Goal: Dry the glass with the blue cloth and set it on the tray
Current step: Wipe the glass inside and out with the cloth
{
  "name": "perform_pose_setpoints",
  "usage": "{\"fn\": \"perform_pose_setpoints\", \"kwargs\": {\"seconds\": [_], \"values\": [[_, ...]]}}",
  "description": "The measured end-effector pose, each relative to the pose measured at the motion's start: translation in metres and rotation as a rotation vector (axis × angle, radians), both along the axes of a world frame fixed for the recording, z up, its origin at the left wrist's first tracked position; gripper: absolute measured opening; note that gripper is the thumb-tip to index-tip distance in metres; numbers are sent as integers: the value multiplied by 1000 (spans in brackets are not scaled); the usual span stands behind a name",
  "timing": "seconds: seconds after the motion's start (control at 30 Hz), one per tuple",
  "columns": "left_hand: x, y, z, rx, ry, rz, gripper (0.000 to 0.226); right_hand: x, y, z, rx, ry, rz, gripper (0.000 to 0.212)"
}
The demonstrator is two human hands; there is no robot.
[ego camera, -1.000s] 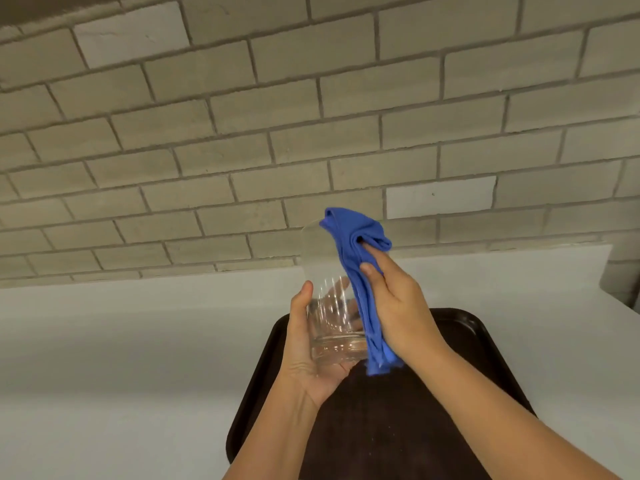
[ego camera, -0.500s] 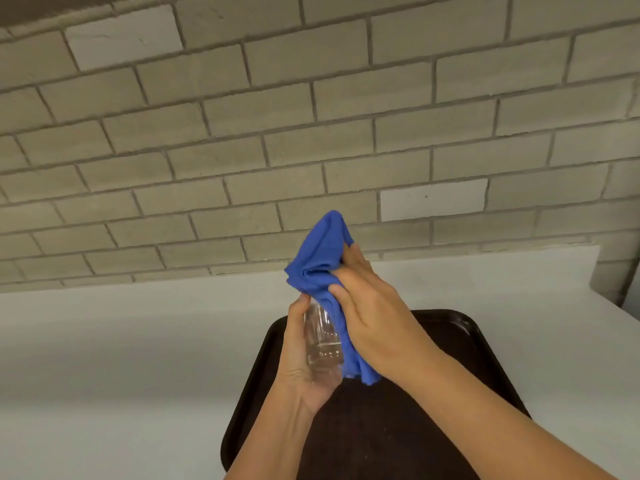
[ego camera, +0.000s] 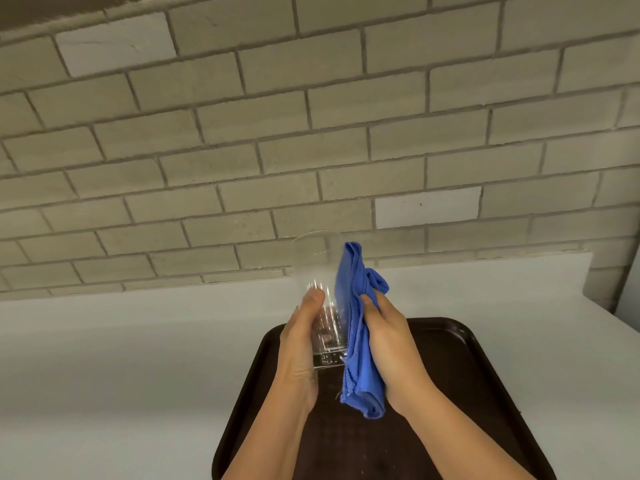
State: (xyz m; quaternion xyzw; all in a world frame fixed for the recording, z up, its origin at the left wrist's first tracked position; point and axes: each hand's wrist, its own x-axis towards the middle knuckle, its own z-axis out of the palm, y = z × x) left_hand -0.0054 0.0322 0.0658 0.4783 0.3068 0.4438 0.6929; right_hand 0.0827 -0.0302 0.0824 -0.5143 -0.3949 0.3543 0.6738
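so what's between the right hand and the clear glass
The folded blue cloth, pressed by the right hand against the clear glass tumbler, seen in the head view.

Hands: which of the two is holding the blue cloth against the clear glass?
The right hand grips the bunched blue cloth and presses it to the side of the clear drinking glass; the left hand bare, only steadies the glass.

We see soft, even light with faint shadows on the white bench [ego camera: 121, 358]; brick courses on the wall [ego camera: 311, 133] bow from wide-angle distortion, slightly soft throughout.
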Motion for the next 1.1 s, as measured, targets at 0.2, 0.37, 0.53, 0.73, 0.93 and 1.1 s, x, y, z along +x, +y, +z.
{"fn": "perform_pose_setpoints", "kwargs": {"seconds": [0.2,0.37,0.53,0.73,0.93,1.1], "values": [[5,-7,19,176,177,0,77,4,-4,-4,-1,137,-53,24],[4,-6,28,317,378,149,61,5,-8,2,22,37,-97,31],[-2,-14,30,212,305,50,55,-10,-17,2,110,-171,-19,37],[-15,-19,23,15,-67,-257,46,-18,-21,20,279,-406,4,38],[-19,-13,31,34,-124,-328,30,-6,4,52,301,-450,-26,43],[-18,-10,32,127,-150,-307,74,2,16,57,187,-178,29,37]]}}
